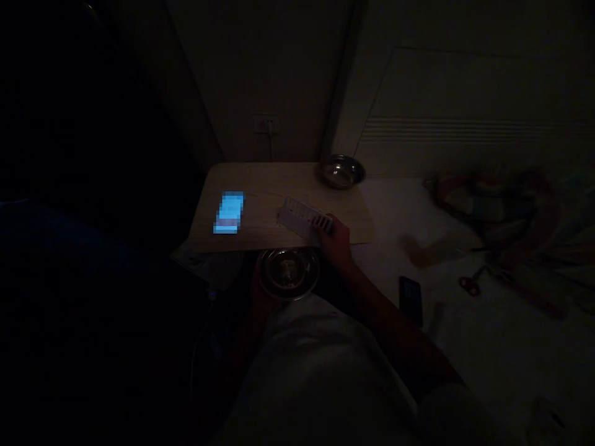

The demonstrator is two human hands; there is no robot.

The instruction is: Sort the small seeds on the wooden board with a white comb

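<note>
The room is very dark. My right hand (335, 240) reaches over the front edge of a small wooden table (260, 183) and grips a pale flat slotted object (303, 218) that lies on it. My left hand (257, 291) is barely visible under a steel bowl (289, 272), which it holds close to my body; something small lies in the bowl. A lit phone (229, 212) glows blue on the table's left part.
A second steel bowl (343, 170) stands at the table's far right corner. A wall socket (266, 124) with a cable is behind. On the white bed at right lie a dark phone (411, 298), red-handled scissors (469, 284) and colourful cloth (506, 204).
</note>
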